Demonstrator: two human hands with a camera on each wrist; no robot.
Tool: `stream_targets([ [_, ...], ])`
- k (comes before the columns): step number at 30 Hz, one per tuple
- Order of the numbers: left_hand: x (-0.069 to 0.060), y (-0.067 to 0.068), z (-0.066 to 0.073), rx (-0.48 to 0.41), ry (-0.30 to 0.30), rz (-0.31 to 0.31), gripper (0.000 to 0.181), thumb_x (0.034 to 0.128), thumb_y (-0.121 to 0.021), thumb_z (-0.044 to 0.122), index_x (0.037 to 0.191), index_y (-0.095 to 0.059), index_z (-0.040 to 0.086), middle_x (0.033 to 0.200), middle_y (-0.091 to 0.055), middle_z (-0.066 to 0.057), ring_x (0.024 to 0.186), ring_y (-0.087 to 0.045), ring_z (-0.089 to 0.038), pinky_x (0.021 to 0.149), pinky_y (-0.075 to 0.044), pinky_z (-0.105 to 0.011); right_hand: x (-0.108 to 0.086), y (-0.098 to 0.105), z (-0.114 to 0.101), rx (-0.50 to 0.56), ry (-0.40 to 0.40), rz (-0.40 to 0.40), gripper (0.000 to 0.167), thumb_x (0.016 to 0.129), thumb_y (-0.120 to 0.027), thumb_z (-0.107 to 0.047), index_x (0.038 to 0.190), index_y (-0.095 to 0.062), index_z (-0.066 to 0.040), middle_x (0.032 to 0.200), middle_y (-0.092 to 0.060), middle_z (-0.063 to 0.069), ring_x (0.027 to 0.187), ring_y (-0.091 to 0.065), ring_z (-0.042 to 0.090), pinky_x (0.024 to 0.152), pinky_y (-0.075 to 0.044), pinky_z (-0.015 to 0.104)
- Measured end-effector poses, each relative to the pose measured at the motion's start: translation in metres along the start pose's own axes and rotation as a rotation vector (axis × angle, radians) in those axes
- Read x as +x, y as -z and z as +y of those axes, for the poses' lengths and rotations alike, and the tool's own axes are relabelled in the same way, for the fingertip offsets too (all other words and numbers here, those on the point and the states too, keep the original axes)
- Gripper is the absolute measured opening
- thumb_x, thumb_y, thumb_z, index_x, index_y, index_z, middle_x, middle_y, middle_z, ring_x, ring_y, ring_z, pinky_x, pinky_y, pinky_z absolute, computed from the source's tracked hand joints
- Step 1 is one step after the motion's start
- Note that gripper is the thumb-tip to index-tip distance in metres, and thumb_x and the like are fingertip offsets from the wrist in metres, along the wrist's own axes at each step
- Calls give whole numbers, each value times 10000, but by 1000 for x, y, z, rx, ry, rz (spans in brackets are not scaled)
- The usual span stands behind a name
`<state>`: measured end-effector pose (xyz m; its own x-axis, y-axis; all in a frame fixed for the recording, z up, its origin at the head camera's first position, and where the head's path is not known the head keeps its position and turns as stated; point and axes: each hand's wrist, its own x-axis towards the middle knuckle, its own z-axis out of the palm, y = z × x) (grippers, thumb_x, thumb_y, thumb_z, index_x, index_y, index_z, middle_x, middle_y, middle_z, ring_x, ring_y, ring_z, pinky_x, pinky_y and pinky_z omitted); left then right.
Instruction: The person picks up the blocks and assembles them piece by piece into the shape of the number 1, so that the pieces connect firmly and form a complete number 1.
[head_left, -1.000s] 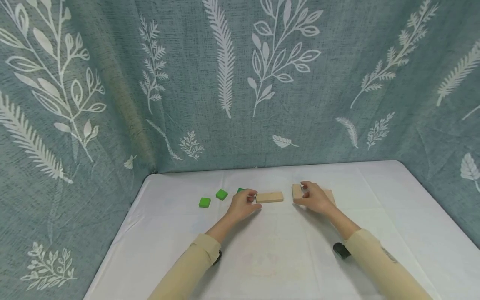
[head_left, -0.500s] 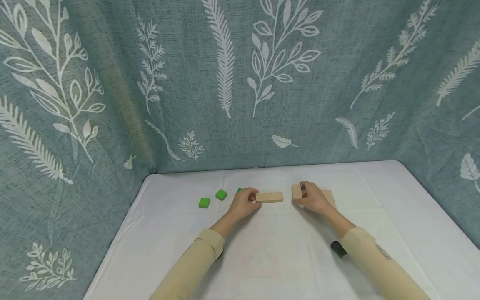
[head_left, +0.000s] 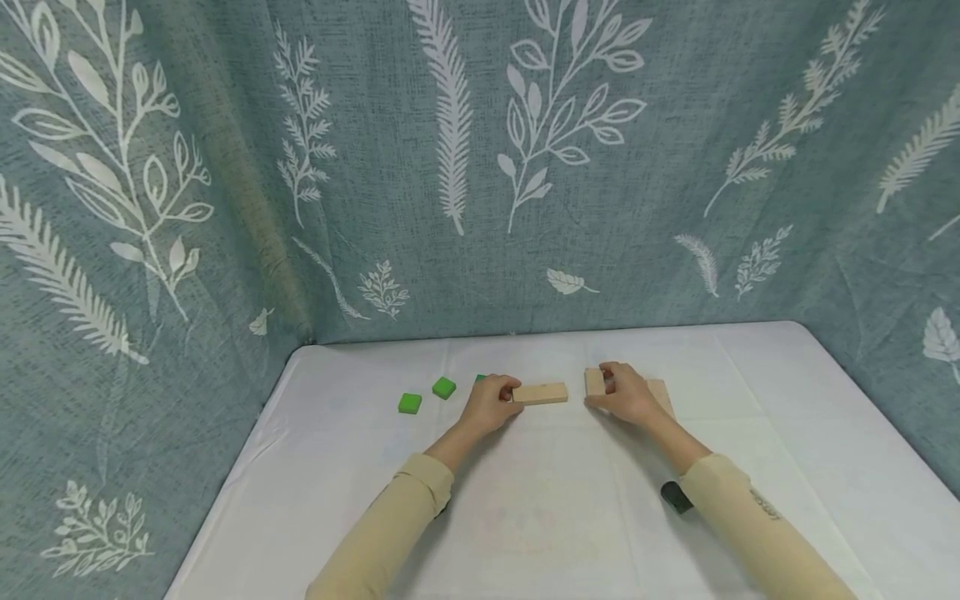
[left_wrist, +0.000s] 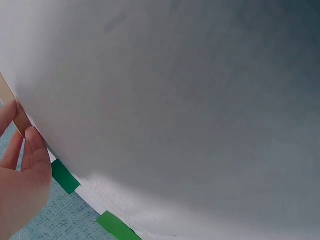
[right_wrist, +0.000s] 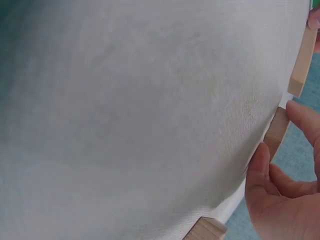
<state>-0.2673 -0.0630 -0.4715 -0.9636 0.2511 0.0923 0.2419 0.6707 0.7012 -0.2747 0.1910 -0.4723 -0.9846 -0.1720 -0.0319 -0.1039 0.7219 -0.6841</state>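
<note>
A plain wooden block lies crosswise on the white table, and my left hand pinches its left end between thumb and fingers. To its right, across a small gap, a second wooden block points away from me. My right hand holds that one; in the right wrist view the thumb and a finger sit on either side of the block. A third wooden block lies partly hidden behind the right hand. The left wrist view shows the fingertips on the block end.
Two green square tiles lie left of the left hand, and another green piece is mostly covered by it. A black object sits by the right sleeve. A blue-green leaf-patterned curtain hangs behind the table.
The left hand has edged a little to the right, its fingers drawing in on the block's left end. The right hand and the blocks look nearly still.
</note>
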Motion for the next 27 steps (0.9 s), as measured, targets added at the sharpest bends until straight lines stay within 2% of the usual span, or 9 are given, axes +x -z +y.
stream_targets([
  [10, -1, 0, -3, -4, -6, 6, 301, 819, -772, 32, 1096, -682, -45, 902, -627, -97, 816, -578, -188, 716, -495, -268, 1, -1, 2, 1, 0, -1, 643, 874, -723, -166, 1353, -417, 135, 1239, -515, 283, 1004, -560, 345, 779, -512, 413],
  [22, -4, 5, -6, -16, -41, 1, 300, 810, -781, 42, 1080, -682, -44, 937, -649, -116, 845, -613, -217, 736, -520, -288, 2, 0, 0, -6, 2, 8, 642, 866, -732, -165, 1346, -428, 135, 1185, -539, 264, 945, -564, 313, 739, -507, 392],
  [27, -6, 6, -6, -27, -28, -8, 303, 808, -786, 47, 1082, -686, -36, 943, -665, -114, 855, -625, -217, 744, -525, -294, 2, 1, 0, -11, -3, -1, 647, 869, -729, -171, 1353, -424, 131, 1176, -542, 259, 939, -563, 308, 737, -505, 394],
])
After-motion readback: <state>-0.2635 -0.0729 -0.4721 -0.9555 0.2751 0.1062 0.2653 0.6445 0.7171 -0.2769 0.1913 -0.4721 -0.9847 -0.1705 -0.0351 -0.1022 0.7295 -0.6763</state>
